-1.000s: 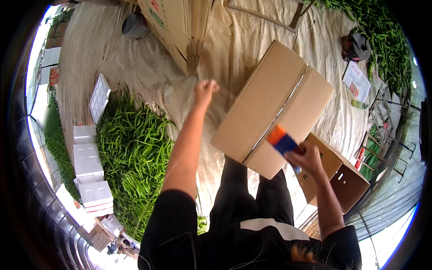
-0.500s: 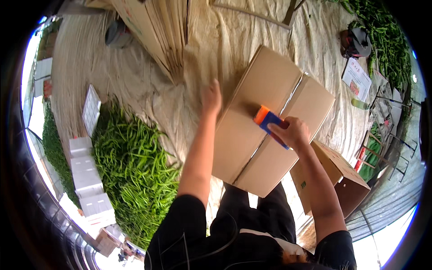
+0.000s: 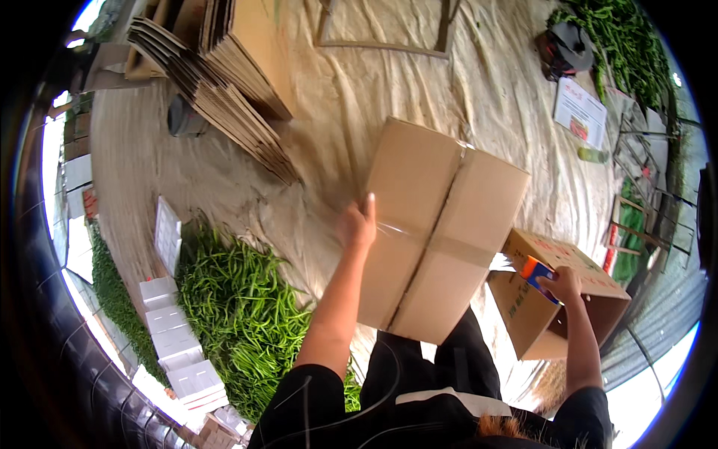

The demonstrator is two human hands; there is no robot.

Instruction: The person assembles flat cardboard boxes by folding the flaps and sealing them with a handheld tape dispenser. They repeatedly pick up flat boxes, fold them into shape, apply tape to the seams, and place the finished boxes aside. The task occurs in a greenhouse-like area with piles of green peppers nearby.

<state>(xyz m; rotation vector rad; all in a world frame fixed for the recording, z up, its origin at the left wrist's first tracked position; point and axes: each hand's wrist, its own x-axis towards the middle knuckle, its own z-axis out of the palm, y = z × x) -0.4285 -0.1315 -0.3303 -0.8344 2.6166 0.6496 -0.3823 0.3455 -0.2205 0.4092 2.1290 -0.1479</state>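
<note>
A wrinkled beige ground sheet [image 3: 508, 97] is cut off at the top. A closed, rectangular brown cardboard carton [image 3: 415, 194] with a straight central seam covers part of the person's legs. Right of it, an open brown cardboard box [image 3: 520, 318] has a shadowed interior. The left hand [image 3: 359, 226], blurred, has its thumb at the carton's left edge; I cannot tell whether it grips. The right hand [image 3: 565, 284], right of the carton, clasps and partly hides an orange-and-blue tape dispenser [image 3: 535, 272]. Glossy clear tape [image 3: 467, 248] crosses the seam.
</note>
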